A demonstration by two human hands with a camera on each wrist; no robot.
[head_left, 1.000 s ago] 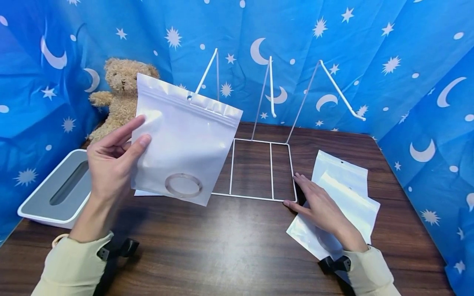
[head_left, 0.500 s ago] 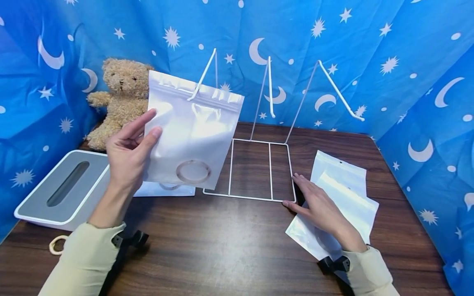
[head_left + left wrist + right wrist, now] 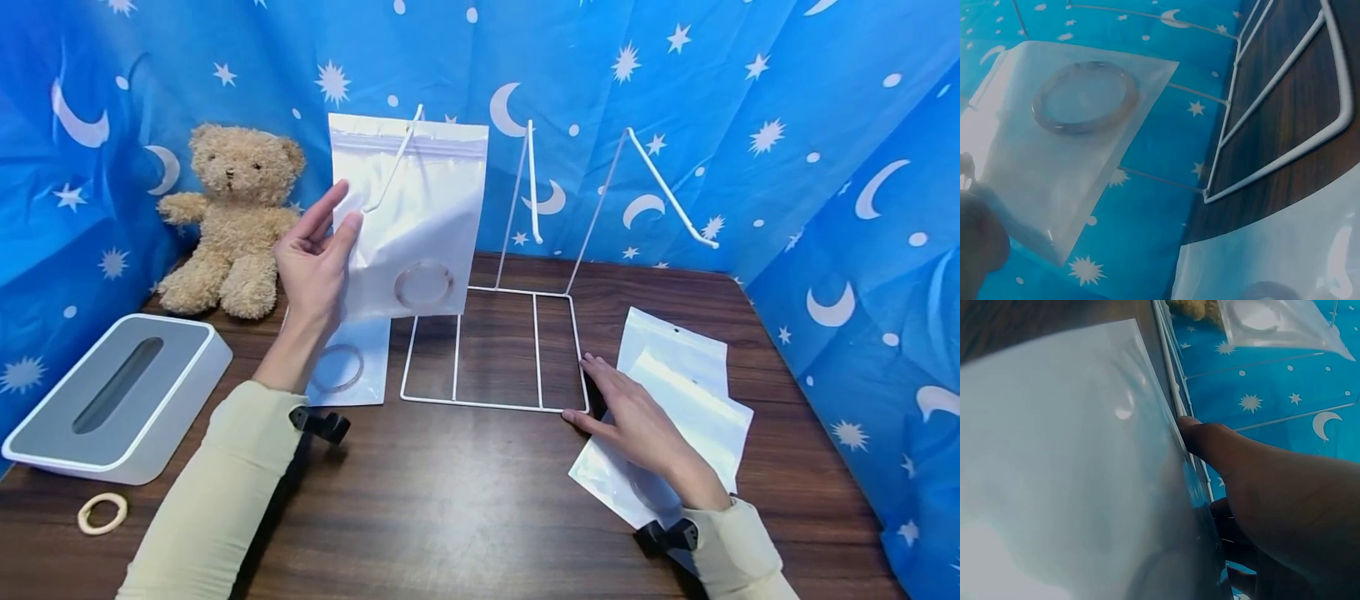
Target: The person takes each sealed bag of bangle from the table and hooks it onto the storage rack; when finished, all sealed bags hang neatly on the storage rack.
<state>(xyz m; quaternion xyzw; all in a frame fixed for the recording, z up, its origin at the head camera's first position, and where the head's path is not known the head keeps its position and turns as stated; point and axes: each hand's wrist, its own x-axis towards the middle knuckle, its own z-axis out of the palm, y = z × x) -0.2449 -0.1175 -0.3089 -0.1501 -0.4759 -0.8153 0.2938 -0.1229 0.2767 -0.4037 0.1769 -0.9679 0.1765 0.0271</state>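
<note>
My left hand (image 3: 311, 262) pinches the left edge of a white zip bag (image 3: 431, 200) between thumb and fingers. Through its lower part shows a ring-shaped bangle (image 3: 400, 287). The left arm of a white wire display rack (image 3: 487, 406) passes through the bag's top, its tip standing out in front. In the left wrist view, the bag (image 3: 1054, 175) hangs away from the backdrop. My right hand (image 3: 637, 421) rests at the rack base's front right corner, fingers extended along the side bar and thumb touching the front. Two more white bags (image 3: 671, 346) lie beneath and beside it, overlapping.
Another bag (image 3: 375, 367) with a ring inside lies flat behind my left forearm. A grey-topped tissue box (image 3: 180, 367) stands at left, a beige ring (image 3: 82, 518) before it. A teddy bear (image 3: 243, 217) sits behind. The rack's middle arm (image 3: 533, 183) and right arm (image 3: 667, 187) hold nothing.
My left hand has moved right and away from me with the bag, and the rack's left arm has gone through the bag's hole. The right hand has stayed at the rack's corner.
</note>
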